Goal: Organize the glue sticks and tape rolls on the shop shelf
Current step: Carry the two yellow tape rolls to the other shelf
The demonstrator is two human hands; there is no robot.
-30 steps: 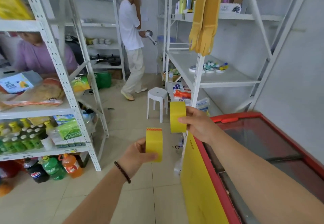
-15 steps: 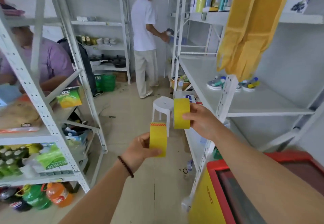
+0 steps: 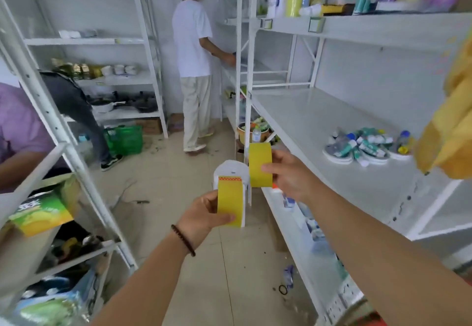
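The left hand (image 3: 204,214) pinches a yellow roll (image 3: 230,201) edge-on, thumb across its face, fingers behind. The right hand (image 3: 288,175) pinches a second roll (image 3: 260,164) the same way, just above and right of the left fingers. Both are carried upright, probably for setting down beside the glue sticks (image 3: 367,144), well right of the fingers on the shelf (image 3: 319,121).
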